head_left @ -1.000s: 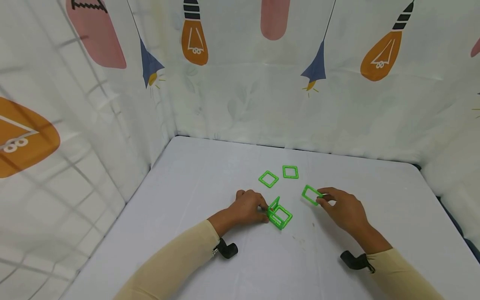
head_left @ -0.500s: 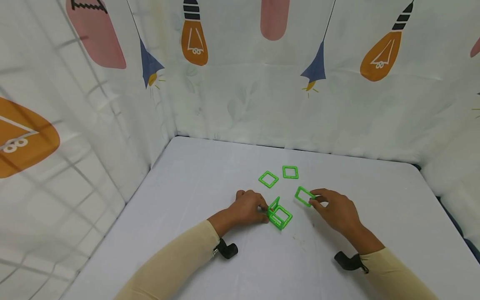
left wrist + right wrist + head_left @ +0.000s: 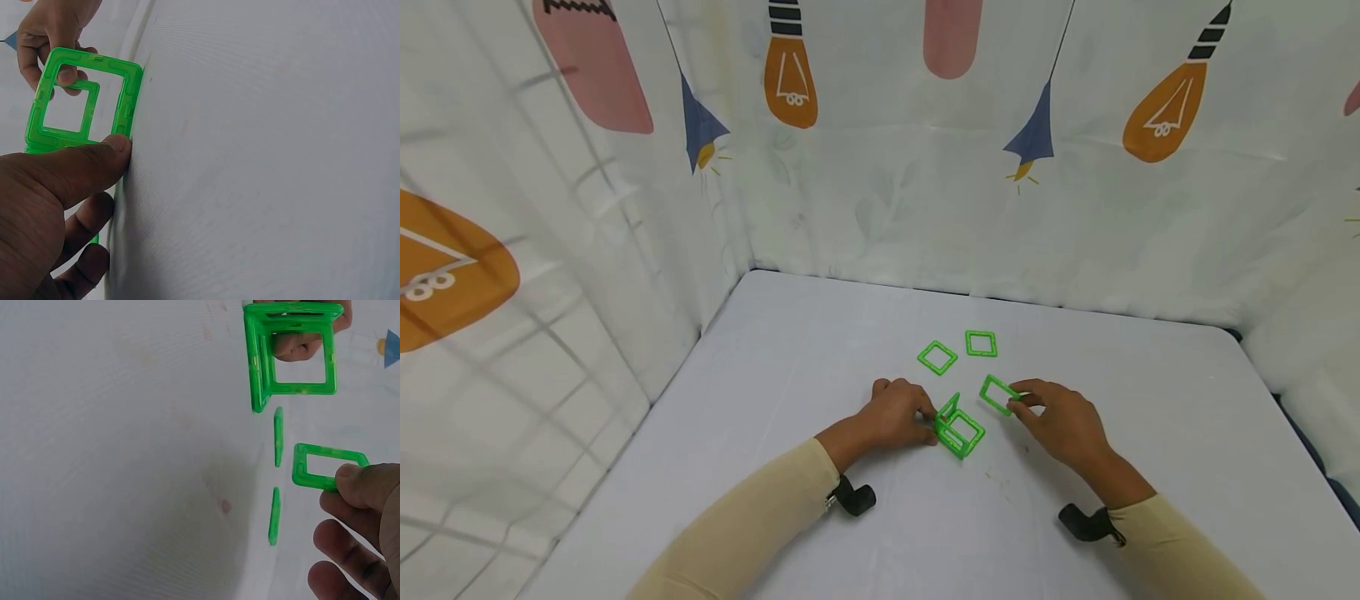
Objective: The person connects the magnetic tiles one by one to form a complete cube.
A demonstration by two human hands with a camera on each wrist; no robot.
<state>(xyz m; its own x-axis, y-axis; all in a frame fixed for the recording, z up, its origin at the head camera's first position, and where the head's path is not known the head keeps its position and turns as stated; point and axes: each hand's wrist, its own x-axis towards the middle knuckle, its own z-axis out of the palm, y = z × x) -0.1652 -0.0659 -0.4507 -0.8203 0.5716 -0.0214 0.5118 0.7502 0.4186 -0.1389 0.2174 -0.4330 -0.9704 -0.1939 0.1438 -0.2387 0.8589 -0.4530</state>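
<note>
My left hand (image 3: 895, 414) grips green square magnetic tiles (image 3: 254, 362) joined at their edges, one lying on the table and others standing up from it. In the left wrist view the thumb (image 3: 94, 165) presses the lower edge of an upright tile, its fingers curling below. To the right, my right hand (image 3: 1063, 421) pinches a single green magnetic tile (image 3: 300, 465) by one side, between thumb and fingers. That tile is raised and tilted, a short gap from the joined ones. The left fingertips are partly hidden behind the joined tiles.
Two loose green tiles, one turned like a diamond (image 3: 928, 367) and one squarer to view (image 3: 981, 355), lie flat beyond the hands on the white table (image 3: 820, 333). A printed white curtain (image 3: 880, 208) stands behind the table and along its left.
My right hand has moved left with its tile, closer to the joined tiles. The left hand and the joined tiles stay where they were.
</note>
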